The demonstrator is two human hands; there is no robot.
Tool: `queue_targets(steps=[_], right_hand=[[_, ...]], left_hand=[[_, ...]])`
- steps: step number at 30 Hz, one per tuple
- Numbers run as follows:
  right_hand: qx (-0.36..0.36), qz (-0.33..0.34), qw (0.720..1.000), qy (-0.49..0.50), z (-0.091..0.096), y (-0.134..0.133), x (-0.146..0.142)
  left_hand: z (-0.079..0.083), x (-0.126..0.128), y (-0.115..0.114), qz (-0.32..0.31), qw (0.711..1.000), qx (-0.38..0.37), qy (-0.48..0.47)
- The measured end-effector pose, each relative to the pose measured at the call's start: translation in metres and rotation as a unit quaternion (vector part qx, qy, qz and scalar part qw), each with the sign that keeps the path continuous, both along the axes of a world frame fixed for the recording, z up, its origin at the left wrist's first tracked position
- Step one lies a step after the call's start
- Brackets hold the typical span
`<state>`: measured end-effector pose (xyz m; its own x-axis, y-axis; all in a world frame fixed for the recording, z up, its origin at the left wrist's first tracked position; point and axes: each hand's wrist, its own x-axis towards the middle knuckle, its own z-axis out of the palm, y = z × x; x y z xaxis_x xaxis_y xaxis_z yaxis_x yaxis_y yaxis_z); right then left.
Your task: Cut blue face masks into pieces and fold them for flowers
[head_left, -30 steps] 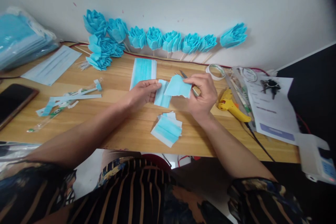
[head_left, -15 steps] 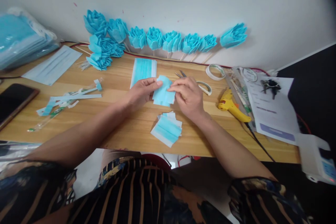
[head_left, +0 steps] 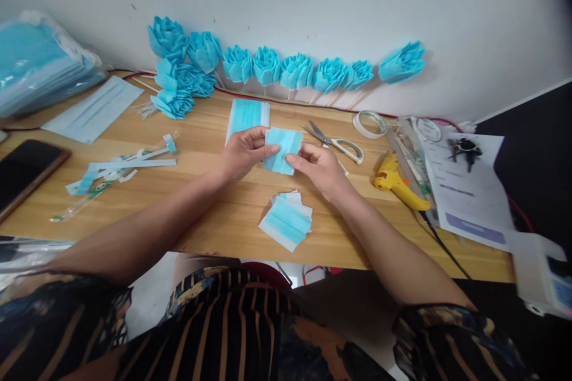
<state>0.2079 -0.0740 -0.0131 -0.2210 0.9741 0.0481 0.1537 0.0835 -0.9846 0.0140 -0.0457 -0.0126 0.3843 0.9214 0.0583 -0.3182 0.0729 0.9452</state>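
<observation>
Between my two hands is a roughly square blue piece of face mask fabric [head_left: 282, 144], raised over the table. My left hand [head_left: 245, 152] pinches its left edge, thumb on top. On the other side, my right hand [head_left: 318, 168] grips the lower right part between thumb and fingers. Below them a small stack of cut blue and white fabric pieces [head_left: 286, 221] lies fanned on the wood. Scissors [head_left: 333, 141] with white handles rest just behind my right hand. Behind my left hand lie flat blue face masks [head_left: 245, 115], partly covered by it.
Several blue fabric flowers [head_left: 297, 71] on sticks lean along the wall. A yellow glue gun [head_left: 397, 181], a tape roll [head_left: 370, 124] and papers with keys [head_left: 465, 149] sit right. Left are fabric scraps [head_left: 129, 164], a phone [head_left: 31, 169] and a bag of masks [head_left: 49, 62].
My right hand has shifted its grip from the middle of the fabric piece to its lower right edge. The piece looks flatter and turned, and the scissors show more fully.
</observation>
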Motion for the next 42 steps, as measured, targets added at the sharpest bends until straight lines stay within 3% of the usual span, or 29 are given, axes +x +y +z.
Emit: queue_targets(steps=[4,13,27,35,38,42], right_hand=[[0.032,-0.044,0.997,-0.049,-0.002,0.001,0.001],[0.082,-0.066,0.991,-0.086,0.0,0.001,0.002],[0.14,-0.131,0.978,-0.087,0.007,0.001,0.0],[0.17,-0.126,0.968,-0.132,0.006,-0.004,-0.002],[0.166,-0.117,0.97,-0.135,0.006,-0.004,-0.003],[0.146,-0.133,0.975,-0.103,0.009,-0.002,-0.001]], left_hand=[[0.003,0.001,-0.002,0.014,0.999,0.028,0.039],[0.01,-0.006,-0.002,0.051,0.981,0.052,0.179],[0.012,-0.004,-0.003,0.029,0.99,0.007,0.138],[0.005,-0.002,-0.001,-0.037,0.994,-0.098,-0.036],[0.003,-0.002,-0.001,-0.052,0.992,-0.107,-0.048],[0.004,-0.004,0.0,-0.026,0.993,-0.103,-0.043]])
